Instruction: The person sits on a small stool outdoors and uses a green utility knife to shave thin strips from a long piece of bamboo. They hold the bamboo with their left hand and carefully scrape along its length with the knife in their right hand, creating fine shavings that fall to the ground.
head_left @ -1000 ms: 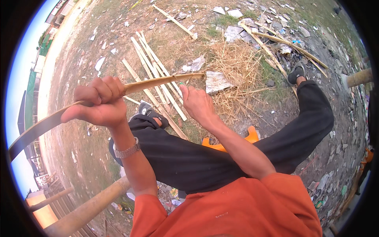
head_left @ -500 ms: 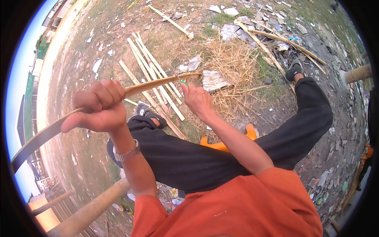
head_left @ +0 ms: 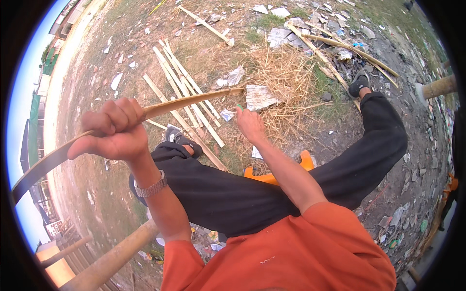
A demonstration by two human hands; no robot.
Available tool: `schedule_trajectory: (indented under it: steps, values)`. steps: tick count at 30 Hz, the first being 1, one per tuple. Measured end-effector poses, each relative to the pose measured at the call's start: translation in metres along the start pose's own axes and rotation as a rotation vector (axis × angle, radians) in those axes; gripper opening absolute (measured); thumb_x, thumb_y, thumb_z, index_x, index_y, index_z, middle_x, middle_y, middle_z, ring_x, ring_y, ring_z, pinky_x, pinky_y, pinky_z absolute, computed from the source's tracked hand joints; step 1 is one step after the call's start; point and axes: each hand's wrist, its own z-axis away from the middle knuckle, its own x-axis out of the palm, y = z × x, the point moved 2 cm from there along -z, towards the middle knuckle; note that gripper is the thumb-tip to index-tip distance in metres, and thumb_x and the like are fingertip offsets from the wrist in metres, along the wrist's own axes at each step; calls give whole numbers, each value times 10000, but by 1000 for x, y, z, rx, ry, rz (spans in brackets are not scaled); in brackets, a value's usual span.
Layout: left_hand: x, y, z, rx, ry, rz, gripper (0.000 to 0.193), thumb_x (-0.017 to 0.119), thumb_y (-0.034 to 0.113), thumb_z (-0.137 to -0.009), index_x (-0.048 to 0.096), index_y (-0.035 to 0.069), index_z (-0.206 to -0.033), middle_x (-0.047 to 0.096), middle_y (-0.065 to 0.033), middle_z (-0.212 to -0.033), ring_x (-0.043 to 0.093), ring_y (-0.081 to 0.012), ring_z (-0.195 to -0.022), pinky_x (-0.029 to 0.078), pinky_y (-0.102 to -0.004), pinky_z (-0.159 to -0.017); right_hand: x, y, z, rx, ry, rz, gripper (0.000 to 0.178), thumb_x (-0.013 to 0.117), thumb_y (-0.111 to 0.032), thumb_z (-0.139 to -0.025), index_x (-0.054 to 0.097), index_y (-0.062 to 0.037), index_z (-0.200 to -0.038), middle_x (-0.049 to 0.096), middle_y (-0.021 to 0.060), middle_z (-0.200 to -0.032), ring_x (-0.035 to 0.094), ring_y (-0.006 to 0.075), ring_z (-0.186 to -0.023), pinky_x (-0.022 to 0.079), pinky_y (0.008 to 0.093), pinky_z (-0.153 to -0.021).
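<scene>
Single head view, worn on the person's brow, left lens of a side-by-side pair. Looks steeply down and forward past the chest. Orange shirt (head_left: 272,252) closest, well below the fingers of both hands. Left hand (head_left: 109,128) looms larger, so nearer the lens; right hand (head_left: 251,125) farther out. Dark trousers (head_left: 213,196) between shirt and fingers. Ground (head_left: 131,82) spreads beyond the fingertips, seen from above. Very wide fisheye: far left of the left fingers, view reaches a curved strip of sky (head_left: 23,92).

Two hands (head_left: 109,130) (head_left: 251,127), one curved strip (head_left: 191,101), two shoes (head_left: 180,139) (head_left: 359,83)
</scene>
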Motion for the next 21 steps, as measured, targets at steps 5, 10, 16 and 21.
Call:
schedule_trajectory:
  steps: [5, 10, 16, 21]
  values:
    - [-9, 1, 3, 1, 85, -17, 642, 266, 754, -814, 268, 135, -643, 196, 32, -488, 153, -90, -417, 140, -261, -372, -12, -12, -13, -22, 3, 12, 597, 290, -440, -982, 631, 26, -834, 627, 283, -746, 633, 445, -757, 504, 518, -697]
    - [-1, 1, 0, -1, 28, -37, 650, 266, 758, -809, 264, 129, -644, 200, 25, -486, 154, -93, -412, 143, -262, -369, -5, -19, -18, -27, 36, 16, 573, 297, -462, -974, 611, 6, -875, 631, 278, -808, 629, 428, -810, 486, 518, -749]
    - [-12, 10, 5, -10, 195, -197, 638, 279, 743, -822, 238, 136, -632, 171, 28, -469, 152, -89, -398, 151, -256, -353, 23, 21, -35, -97, -24, 361, 489, 345, -430, -975, 645, -45, -942, 659, 200, -806, 657, 351, -806, 511, 484, -702]
    - [-14, 5, -4, -6, 237, -212, 630, 285, 725, -841, 213, 140, -618, 164, 34, -473, 145, -87, -403, 150, -257, -356, -45, 92, -123, -93, 90, 875, 428, 435, -400, -959, 632, -39, -840, 663, 142, -751, 664, 307, -694, 506, 484, -596]
